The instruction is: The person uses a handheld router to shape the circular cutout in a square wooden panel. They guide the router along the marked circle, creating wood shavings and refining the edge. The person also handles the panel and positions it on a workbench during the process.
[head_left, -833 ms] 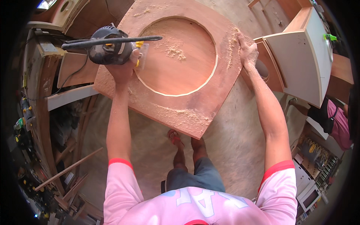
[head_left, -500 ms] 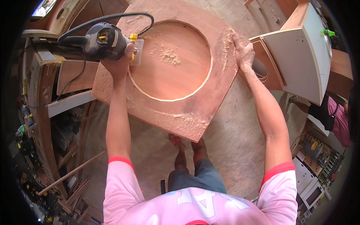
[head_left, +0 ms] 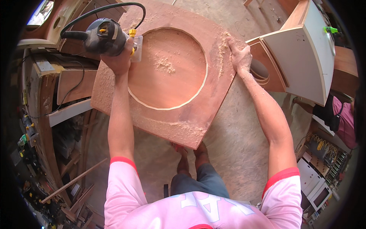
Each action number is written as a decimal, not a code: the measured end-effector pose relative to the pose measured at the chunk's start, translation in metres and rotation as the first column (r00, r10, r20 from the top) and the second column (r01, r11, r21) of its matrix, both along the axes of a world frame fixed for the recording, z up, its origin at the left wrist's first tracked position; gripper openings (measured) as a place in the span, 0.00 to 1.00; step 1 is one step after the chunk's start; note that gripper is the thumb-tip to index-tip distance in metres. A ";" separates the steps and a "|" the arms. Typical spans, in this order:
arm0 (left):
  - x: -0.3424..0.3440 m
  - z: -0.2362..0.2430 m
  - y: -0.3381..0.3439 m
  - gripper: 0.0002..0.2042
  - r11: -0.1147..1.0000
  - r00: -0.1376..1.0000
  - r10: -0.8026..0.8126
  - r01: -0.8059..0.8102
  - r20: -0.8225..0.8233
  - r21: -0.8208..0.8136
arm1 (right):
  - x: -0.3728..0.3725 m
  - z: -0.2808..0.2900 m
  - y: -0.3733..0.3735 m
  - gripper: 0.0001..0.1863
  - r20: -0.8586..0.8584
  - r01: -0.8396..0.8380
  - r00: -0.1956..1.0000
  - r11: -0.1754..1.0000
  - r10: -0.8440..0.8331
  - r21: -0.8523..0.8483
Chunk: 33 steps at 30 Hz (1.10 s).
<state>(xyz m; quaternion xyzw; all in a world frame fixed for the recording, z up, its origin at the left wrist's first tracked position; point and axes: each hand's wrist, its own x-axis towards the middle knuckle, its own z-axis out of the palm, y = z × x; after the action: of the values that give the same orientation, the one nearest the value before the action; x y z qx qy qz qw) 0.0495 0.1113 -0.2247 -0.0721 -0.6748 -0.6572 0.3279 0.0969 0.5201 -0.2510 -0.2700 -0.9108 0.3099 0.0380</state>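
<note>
My left hand (head_left: 119, 60) is closed around the lower body of a dark trim router (head_left: 103, 37) with yellow knobs and a clear base. The router's base rests at the left rim of a large round recess (head_left: 167, 72) in a reddish-brown wooden panel (head_left: 167, 120). A pale edge rings that recess, and a small heap of sawdust (head_left: 165, 63) lies inside it. On the panel's right edge, my right hand (head_left: 240, 57) grips the board, fingers on its dusty top. The router's bit is hidden.
From the router a black cord (head_left: 106, 8) loops up and leftward. A wooden shelf unit (head_left: 44, 84) with offcuts stands at left, a pale curved cabinet (head_left: 301, 57) at right. A loose stick (head_left: 74, 180) lies lower left. Another person in a pink top (head_left: 344, 122) is at far right.
The router in my left hand has moved farther away along the recess's left rim. In the picture, the panel and my right hand have shifted slightly left and nearer.
</note>
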 end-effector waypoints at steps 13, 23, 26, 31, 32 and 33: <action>-0.040 -0.008 0.036 0.31 1.000 1.000 -0.015 0.015 -0.017 0.001 | 0.003 0.015 -0.007 0.59 0.015 -0.013 1.000 0.996 0.015 -0.092; -0.054 -0.006 0.074 0.32 0.996 0.997 -0.072 0.070 0.039 0.051 | 0.002 0.017 -0.010 0.61 0.008 -0.005 1.000 0.991 0.006 -0.131; -0.053 -0.005 0.085 0.30 0.996 0.996 -0.076 0.075 0.043 0.039 | 0.003 0.025 -0.012 0.59 0.062 0.051 0.997 0.985 -0.041 -0.164; -0.055 -0.008 0.106 0.35 0.996 0.992 -0.049 0.041 0.113 0.075 | 0.002 0.033 -0.014 0.59 0.037 0.036 0.999 0.975 -0.029 -0.218; -0.055 -0.008 0.110 0.35 0.996 0.996 -0.057 0.051 0.076 0.077 | 0.002 0.033 -0.014 0.59 0.049 0.039 0.998 0.979 -0.030 -0.198; -0.055 -0.008 0.114 0.35 0.995 0.995 -0.066 0.060 0.070 0.080 | 0.002 0.032 -0.014 0.59 0.056 0.043 0.998 0.983 -0.034 -0.180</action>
<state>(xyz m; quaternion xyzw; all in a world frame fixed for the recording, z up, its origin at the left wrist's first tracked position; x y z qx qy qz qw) -0.0058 0.2254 -0.2330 -0.0565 -0.6574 -0.6953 0.2849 0.0991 0.5057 -0.2190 -0.2979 -0.8741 0.3835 -0.0047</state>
